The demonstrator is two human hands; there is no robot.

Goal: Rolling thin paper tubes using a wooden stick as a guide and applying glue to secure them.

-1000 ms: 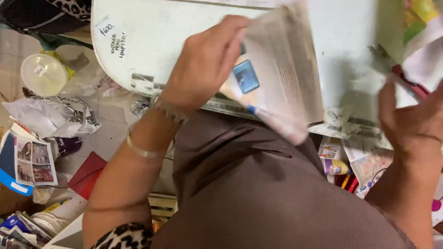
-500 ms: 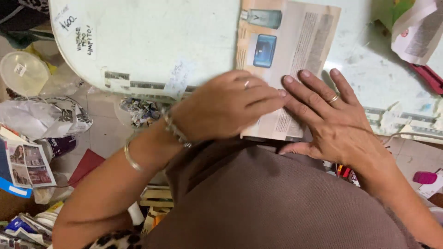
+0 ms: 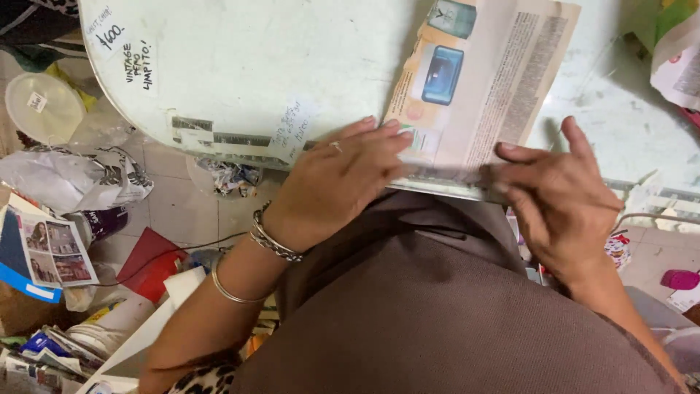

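- Item: folded newspaper sheet (image 3: 481, 87), printed with colour advertisements and columns of text, lying flat on a white, worn tabletop (image 3: 277, 66); its near edge sits along the table's front rim, just before the person's body.
- Progress, as judged: the sheet lies doubled and flat, and both hands sit on its near edge, which reads as a fold being pressed or creased. The crease looks laid but not finished on the right side, where the paper edge is blurred. No cut, tear or further fold shows.
- Left hand (image 3: 332, 179): palm down, fingers extended and held close together, tips resting flat on the sheet's near left corner. A ring on one finger; a chain bracelet and a thin bangle on the wrist. Forearm comes up from the lower left.
- Right hand (image 3: 558, 193): palm down and tilted, fingers loosely parted, thumb raised; the fingertips lie at the sheet's near right edge. Whether they pinch the paper or only press on it cannot be told, owing to blur.
- Surroundings: handwritten paper labels stuck on the tabletop; a tiled floor (image 3: 182, 211) littered with crumpled paper, magazines (image 3: 51, 252), a red card and a round plastic lid (image 3: 40, 106). More printed paper lies at the table's far right.
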